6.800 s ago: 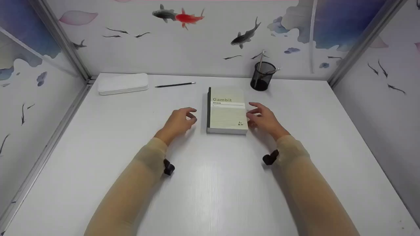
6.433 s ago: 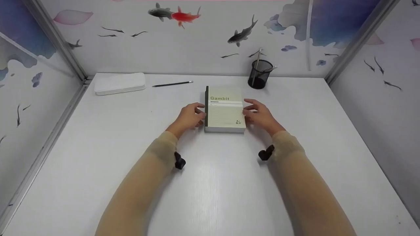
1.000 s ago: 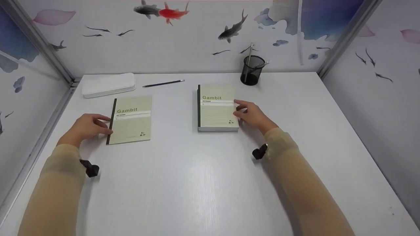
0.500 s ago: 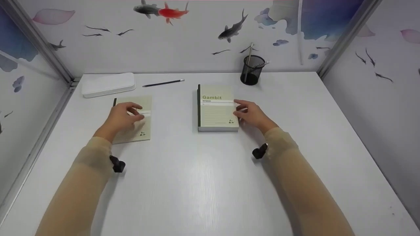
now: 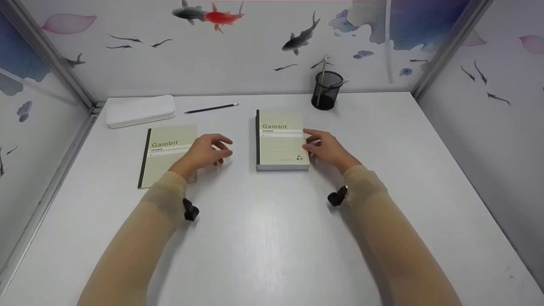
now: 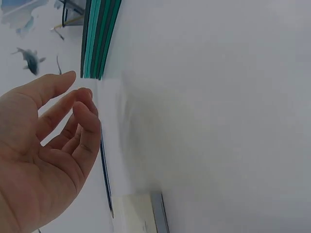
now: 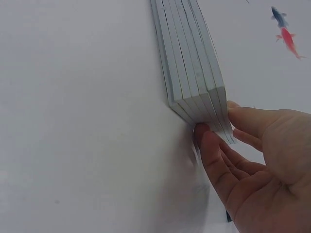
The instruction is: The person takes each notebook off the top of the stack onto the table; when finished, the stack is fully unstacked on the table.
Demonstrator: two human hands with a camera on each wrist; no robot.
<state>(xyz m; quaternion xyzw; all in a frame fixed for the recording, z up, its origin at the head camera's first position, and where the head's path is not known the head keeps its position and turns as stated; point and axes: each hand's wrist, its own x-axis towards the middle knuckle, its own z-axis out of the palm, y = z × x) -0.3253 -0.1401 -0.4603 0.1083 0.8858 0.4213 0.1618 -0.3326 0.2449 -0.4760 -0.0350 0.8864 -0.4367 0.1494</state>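
Observation:
In the head view, a thick stack of pale green "Gambit" notebooks [image 5: 280, 148] lies at the table's middle, dark spines to the left. My right hand [image 5: 329, 149] holds the stack's right edge; in the right wrist view, curled fingers [image 7: 214, 155] and thumb meet its page edges. One thin matching notebook [image 5: 158, 165] lies flat to the left, partly covered by my left arm. Above the gap between notebook and stack, my left hand [image 5: 206, 149] hovers, fingers loosely bent and holding nothing. In the left wrist view, the stack's green spines [image 6: 99, 41] are just beyond its fingertips.
A white case [image 5: 141, 111] lies at the back left corner of the white table [image 5: 263, 238]. Right of it is a dark pencil [image 5: 212, 108]. Behind the stack stands a black mesh pen holder [image 5: 326, 91] with pencils. Printed panels enclose the table.
Over the sequence, one notebook has gone from the stack to the left of the table. My left hand has since left it and moved right toward the stack. My right hand stays at the stack.

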